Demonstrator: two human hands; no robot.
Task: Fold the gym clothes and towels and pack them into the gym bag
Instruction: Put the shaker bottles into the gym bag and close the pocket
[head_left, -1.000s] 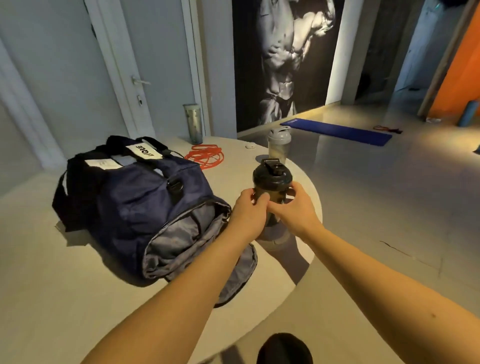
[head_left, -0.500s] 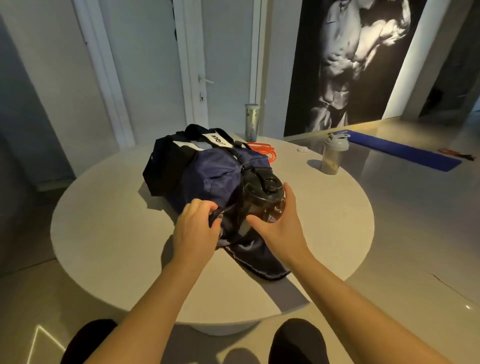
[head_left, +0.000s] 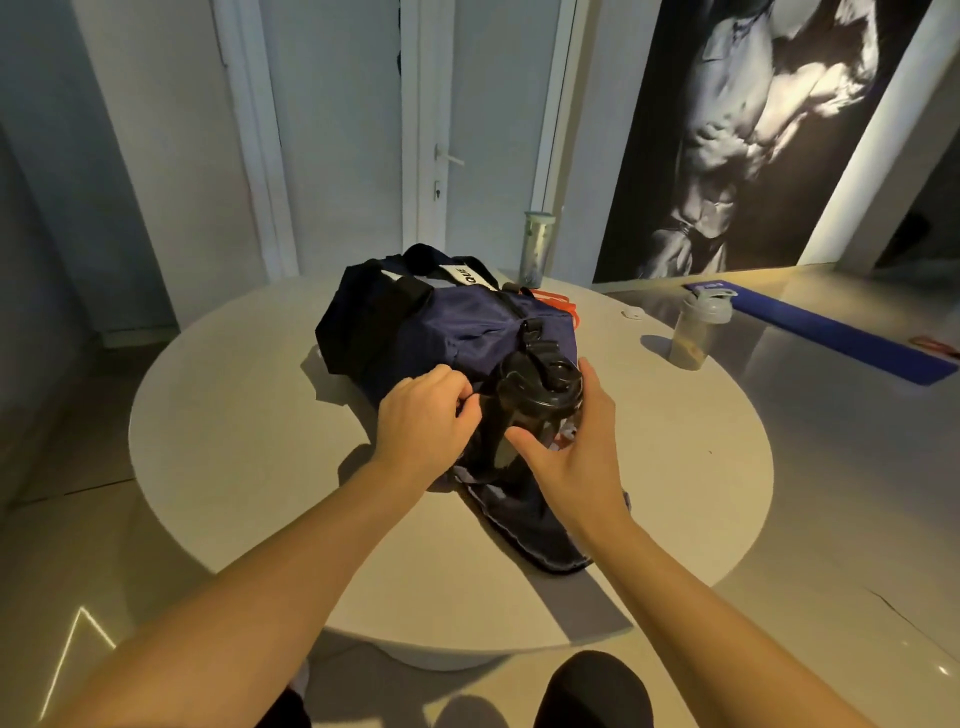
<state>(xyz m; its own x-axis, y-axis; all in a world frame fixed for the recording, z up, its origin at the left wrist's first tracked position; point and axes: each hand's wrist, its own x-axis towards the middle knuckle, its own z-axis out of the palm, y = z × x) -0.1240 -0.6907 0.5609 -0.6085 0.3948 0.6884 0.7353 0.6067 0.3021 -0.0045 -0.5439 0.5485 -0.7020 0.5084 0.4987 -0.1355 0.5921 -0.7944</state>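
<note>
Holding a dark bottle (head_left: 540, 387) at the open near end of the navy gym bag (head_left: 457, 332), the right hand (head_left: 576, 457) curls round its body. The left hand (head_left: 421, 421) pinches the opening's edge. Bag lies mid-table (head_left: 234, 415); shaker (head_left: 698, 332) stands right, tumbler (head_left: 537, 249) at the far edge.

Only thing I can actually read is the white label (head_left: 457, 275) on the handle wrap of the gym bag (head_left: 467, 322), at the bag's 12 o'clock end. It looks like "QUE", with the letters turned sideways and the start cut off. The blue mat (head_left: 841, 340) out at 2 o'clock has a small mark, way too tiny to read.
</note>
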